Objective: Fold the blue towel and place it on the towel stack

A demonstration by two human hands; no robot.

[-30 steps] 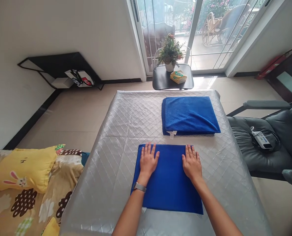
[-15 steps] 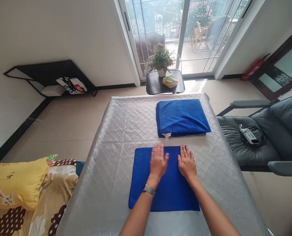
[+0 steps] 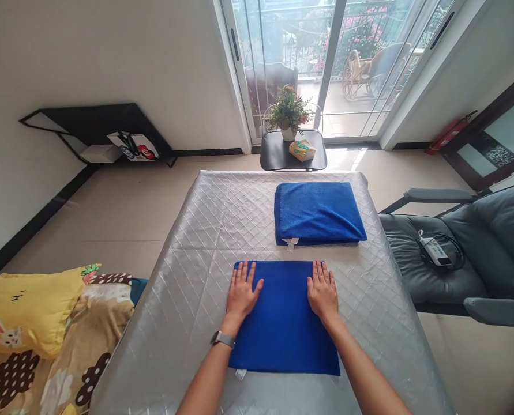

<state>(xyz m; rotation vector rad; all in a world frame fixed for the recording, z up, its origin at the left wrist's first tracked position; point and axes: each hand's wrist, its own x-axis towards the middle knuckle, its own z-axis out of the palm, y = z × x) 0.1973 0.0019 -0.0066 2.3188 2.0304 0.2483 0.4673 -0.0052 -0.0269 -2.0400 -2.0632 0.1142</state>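
A flat, folded blue towel (image 3: 285,323) lies on the silver quilted table cover (image 3: 196,242), a small white tag poking out at its near left edge. My left hand (image 3: 243,293) rests palm down on the towel's far left corner, fingers stretched out; a watch is on that wrist. On the far right corner lies my right hand (image 3: 322,291), also flat with fingers extended. Beyond both hands sits another folded blue towel (image 3: 321,213), thicker, with a white tag at its near left corner.
Behind the table stands a black chair (image 3: 269,158) bearing a potted plant (image 3: 289,112) and a tissue pack (image 3: 302,150). A grey armchair (image 3: 451,225) with a power strip (image 3: 435,251) is at right. A yellow pillow (image 3: 32,305) lies at left.
My left hand has moved left across the near towel to its far left corner. My right hand stays flat at the right corner. The view has shifted slightly.
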